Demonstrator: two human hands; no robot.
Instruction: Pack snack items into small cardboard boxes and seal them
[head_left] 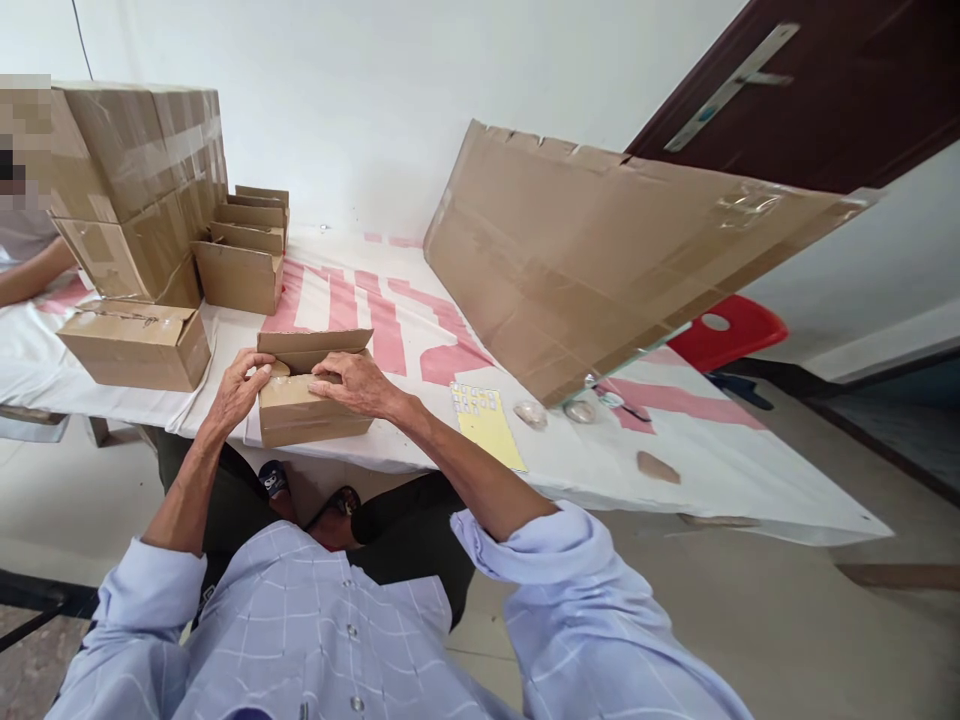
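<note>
A small brown cardboard box (315, 422) sits at the table's front edge before me, its back flap (315, 343) standing up. At the box's left top corner my left hand (238, 392) is closed, thumb and fingertips gripping the cardboard by a small side flap (280, 369). My right hand (354, 383) has its fingers bent and pressed together on the upper right of the box, gripping the edge there. The inside of the box is mostly hidden by the hands and flaps.
A closed carton (135, 345) stands left, before stacked taped cartons (135, 160) and several open boxes (240, 270). A large cardboard sheet (600, 240) leans at right. Near it lie a yellow card (491, 440) and a brown piece (658, 467). Another person's arm (37, 273) rests far left.
</note>
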